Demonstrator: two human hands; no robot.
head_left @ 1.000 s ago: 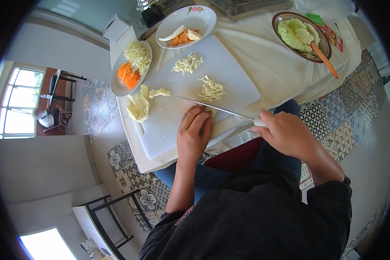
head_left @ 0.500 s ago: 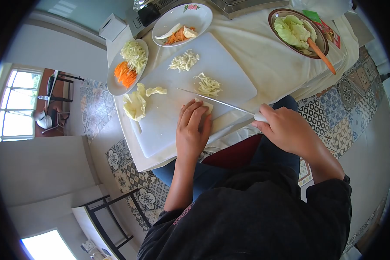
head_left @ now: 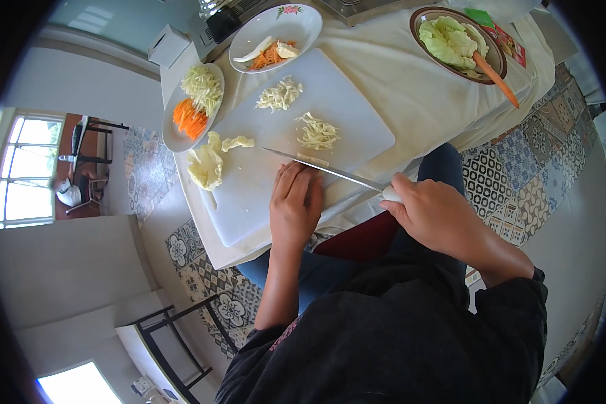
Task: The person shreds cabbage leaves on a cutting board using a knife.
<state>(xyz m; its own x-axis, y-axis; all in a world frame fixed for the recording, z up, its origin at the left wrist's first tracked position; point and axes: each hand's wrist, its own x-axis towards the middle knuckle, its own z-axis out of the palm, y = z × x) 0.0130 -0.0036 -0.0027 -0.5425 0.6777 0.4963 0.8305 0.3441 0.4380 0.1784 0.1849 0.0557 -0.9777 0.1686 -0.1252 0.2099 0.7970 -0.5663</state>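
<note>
My right hand (head_left: 434, 214) is closed around the pale handle of a knife (head_left: 343, 174), whose long blade points left across the white cutting board (head_left: 249, 198). Beside the blade, my left hand (head_left: 295, 205) has its fingers curled and pressed down on a cabbage piece, mostly hidden beneath them. A pale cabbage strip (head_left: 312, 160) lies just past the blade. Farther up are a pile of shredded cabbage (head_left: 318, 132) and a second chopped pile (head_left: 279, 94). Loose cabbage leaves (head_left: 205, 167) rest at the board's left side.
An oval plate (head_left: 172, 138) at left holds shredded cabbage and carrot. Behind the board, a flowered plate (head_left: 308, 28) carries carrot shreds and pale pieces. At far right stands a brown-rimmed bowl (head_left: 416, 27) with cabbage and a carrot (head_left: 497, 81). Someone sits in the distance at left.
The knife and my right hand have shifted slightly left and toward my body. A pale strip now shows on the far side of the blade. The whole view has moved a little.
</note>
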